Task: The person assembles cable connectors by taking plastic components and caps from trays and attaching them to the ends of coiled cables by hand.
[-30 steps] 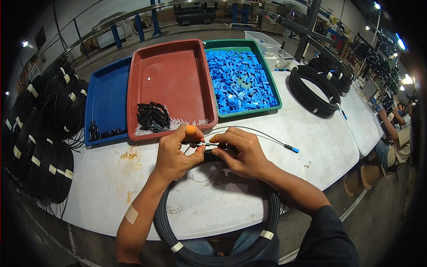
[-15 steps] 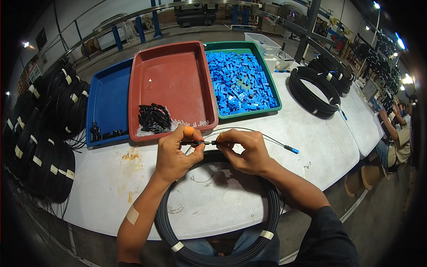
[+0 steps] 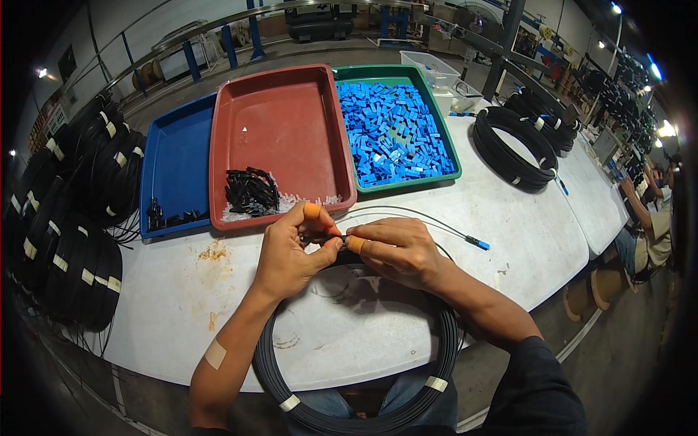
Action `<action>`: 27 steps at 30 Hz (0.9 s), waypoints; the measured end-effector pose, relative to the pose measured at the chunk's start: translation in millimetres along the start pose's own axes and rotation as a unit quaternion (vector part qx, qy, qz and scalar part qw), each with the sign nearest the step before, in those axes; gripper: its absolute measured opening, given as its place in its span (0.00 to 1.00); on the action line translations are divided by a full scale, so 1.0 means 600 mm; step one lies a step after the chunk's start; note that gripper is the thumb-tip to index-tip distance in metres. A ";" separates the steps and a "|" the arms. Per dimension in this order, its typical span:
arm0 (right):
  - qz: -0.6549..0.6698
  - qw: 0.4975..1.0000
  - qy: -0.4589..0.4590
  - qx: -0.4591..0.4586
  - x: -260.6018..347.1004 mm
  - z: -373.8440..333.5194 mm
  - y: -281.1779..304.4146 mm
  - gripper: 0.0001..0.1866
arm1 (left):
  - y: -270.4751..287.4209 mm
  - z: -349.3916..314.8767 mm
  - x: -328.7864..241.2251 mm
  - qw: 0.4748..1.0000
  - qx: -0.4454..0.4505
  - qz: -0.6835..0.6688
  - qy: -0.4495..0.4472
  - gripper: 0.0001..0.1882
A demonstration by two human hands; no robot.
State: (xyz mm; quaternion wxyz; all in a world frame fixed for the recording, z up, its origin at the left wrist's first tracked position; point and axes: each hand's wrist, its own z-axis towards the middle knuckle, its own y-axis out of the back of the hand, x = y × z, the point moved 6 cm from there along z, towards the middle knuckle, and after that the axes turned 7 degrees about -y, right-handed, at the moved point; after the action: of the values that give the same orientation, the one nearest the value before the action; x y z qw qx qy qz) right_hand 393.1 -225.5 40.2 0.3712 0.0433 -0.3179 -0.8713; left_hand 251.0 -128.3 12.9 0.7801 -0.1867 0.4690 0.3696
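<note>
My left hand (image 3: 291, 251) pinches a small dark connector piece (image 3: 311, 237), mostly covered by the fingers. Its index finger wears an orange finger cot. Pressed up against it, my right hand (image 3: 398, 251) is closed around the end of a black cable; an orange cot is on one finger here too. Where the fingertips meet, only a sliver of the black part shows. A coil of black cable (image 3: 265, 349), bound with pale tape, lies below my hands, partly over the table's near edge. To the right, a cable end with a blue connector (image 3: 478, 243) rests on the table.
Beyond my hands stand a blue tray (image 3: 174, 138), a red tray (image 3: 280, 123) with black and clear small parts, and a green tray (image 3: 454, 163) full of blue connectors. Cable coils (image 3: 73, 232) pile up at left; more coils (image 3: 512, 149) lie right. Another person (image 3: 654, 225) sits far right.
My right hand has shifted slightly left and turned over the cable, closing the gap to my left fingertips. The thin piece that showed between the hands is now covered.
</note>
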 end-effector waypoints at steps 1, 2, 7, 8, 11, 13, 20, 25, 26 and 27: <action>0.000 1.000 -0.001 0.000 0.000 0.000 0.001 0.15 | 0.000 0.000 -0.001 1.000 0.007 0.005 0.024 0.14; -0.003 1.000 0.004 0.000 0.000 0.001 0.002 0.14 | -0.001 0.000 0.001 0.999 0.013 0.009 0.049 0.16; 0.043 0.998 -0.049 0.014 -0.003 0.002 0.010 0.12 | -0.004 0.001 -0.006 1.000 -0.004 -0.014 -0.013 0.13; 0.091 0.990 -0.106 0.025 -0.014 0.002 0.011 0.11 | -0.004 0.002 -0.010 0.999 -0.001 -0.008 -0.031 0.13; 0.246 0.923 -0.286 0.073 -0.037 0.000 0.003 0.10 | 0.003 -0.002 -0.020 0.986 0.033 0.140 -0.079 0.10; 0.391 0.805 -0.430 0.122 -0.052 -0.009 -0.010 0.09 | 0.000 -0.001 -0.027 0.981 0.031 0.154 -0.117 0.09; 0.385 0.795 -0.445 0.147 -0.068 -0.016 -0.017 0.09 | -0.005 -0.011 -0.058 0.896 0.041 0.318 -0.307 0.09; 0.236 0.935 -0.252 0.074 -0.050 -0.005 -0.009 0.11 | 0.002 -0.013 -0.050 0.923 0.029 0.270 -0.274 0.09; 0.172 0.971 -0.157 0.045 -0.036 0.001 -0.001 0.14 | 0.006 -0.011 -0.045 0.939 0.017 0.246 -0.238 0.08; 0.142 0.982 -0.125 0.030 -0.032 0.004 0.001 0.15 | 0.006 -0.013 -0.047 0.939 0.016 0.247 -0.237 0.08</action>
State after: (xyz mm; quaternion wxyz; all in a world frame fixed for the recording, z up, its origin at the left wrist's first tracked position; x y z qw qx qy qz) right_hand 406.4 -211.6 39.5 0.4470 -0.1001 -0.3906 -0.7985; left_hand 235.6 -142.1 34.2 0.7558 0.0410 0.3078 0.5765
